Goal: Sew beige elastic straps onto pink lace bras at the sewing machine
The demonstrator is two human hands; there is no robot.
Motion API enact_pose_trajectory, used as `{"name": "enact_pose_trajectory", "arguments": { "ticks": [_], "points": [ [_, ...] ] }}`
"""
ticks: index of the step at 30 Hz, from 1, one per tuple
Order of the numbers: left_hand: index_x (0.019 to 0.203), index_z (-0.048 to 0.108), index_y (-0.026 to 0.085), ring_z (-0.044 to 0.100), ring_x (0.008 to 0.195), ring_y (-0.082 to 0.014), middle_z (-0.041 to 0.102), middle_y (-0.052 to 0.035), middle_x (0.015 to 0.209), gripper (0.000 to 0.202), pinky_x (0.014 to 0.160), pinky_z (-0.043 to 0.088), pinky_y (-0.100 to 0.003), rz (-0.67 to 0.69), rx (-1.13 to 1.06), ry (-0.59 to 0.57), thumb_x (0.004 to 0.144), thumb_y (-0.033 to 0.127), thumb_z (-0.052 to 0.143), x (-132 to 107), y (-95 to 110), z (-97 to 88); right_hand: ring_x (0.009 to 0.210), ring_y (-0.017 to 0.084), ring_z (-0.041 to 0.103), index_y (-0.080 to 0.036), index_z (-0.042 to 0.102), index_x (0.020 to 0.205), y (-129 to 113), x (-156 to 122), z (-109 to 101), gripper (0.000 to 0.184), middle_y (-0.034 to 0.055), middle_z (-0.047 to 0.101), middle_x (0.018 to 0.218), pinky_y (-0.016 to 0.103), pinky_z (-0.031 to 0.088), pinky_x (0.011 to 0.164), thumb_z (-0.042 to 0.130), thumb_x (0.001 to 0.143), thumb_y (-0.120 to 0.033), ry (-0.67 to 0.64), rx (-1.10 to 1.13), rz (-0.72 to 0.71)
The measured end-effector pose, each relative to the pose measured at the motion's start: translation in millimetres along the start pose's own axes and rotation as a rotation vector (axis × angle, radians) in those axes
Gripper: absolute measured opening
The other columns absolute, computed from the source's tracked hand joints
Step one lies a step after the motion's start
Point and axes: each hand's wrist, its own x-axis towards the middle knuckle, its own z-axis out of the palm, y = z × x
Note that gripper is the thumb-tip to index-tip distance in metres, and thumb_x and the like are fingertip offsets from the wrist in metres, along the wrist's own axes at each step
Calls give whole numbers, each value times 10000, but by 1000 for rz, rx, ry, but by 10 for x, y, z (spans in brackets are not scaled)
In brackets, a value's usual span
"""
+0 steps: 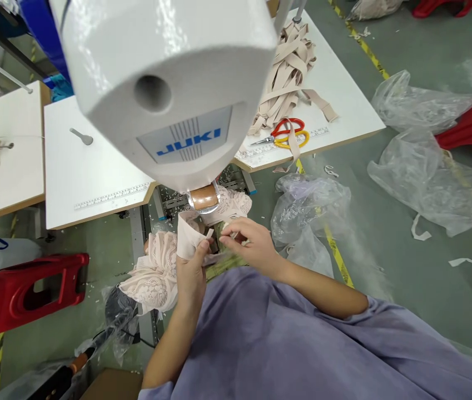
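Pale pink lace bras (159,272) hang in a bunch below the head of a white sewing machine (169,72). My left hand (192,272) is closed on a smooth pale wing of a bra (188,236), thumb on top, where a short narrow end of tape sticks up. Just to the right, my right hand (252,244) is pinched, fingertips together near the fabric. A small pale bit shows at its fingertips, too small to name. More lace (231,204) lies behind the hands, under the machine head, which hides part of the work.
Red-and-yellow-handled scissors (288,133) and a heap of beige elastic strips (288,78) lie on the right white tabletop (344,105). Another white tabletop (94,166) stands at left. Red stools (31,294) and clear plastic bags (306,211) are on the floor.
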Motion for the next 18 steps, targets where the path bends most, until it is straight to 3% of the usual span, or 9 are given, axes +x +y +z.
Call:
{"name": "enact_pose_trajectory", "arguments": {
  "ticks": [3,5,14,18],
  "points": [
    [992,759,151,701,851,-149,758,-24,865,301,842,545,-260,66,-3,-25,743,295,847,-22,3,67,782,189,670,-260,724,931,-6,-6,6,149,51,747,909,342,524,733,605,959,-345,-3,-138,-199],
    [1078,750,162,705,929,-165,770,-43,980,330,888,550,-275,121,32,-40,782,292,819,-52,10,103,851,195,698,-256,729,957,-3,4,21,154,50,759,913,331,533,764,587,974,-313,-10,-176,-254],
    [1169,735,153,696,1111,-243,755,-98,1151,367,981,561,-340,239,378,-16,862,354,745,-96,52,91,798,140,696,-217,735,948,47,19,104,169,34,771,931,257,516,712,587,981,-291,55,-212,-284],
    [1194,722,168,668,1181,-242,735,-90,1220,363,1050,524,-347,263,436,-56,879,349,725,-72,36,43,705,115,642,-213,730,909,40,70,38,113,12,729,854,235,458,654,637,938,-271,-57,-149,-153]
  ]
}}
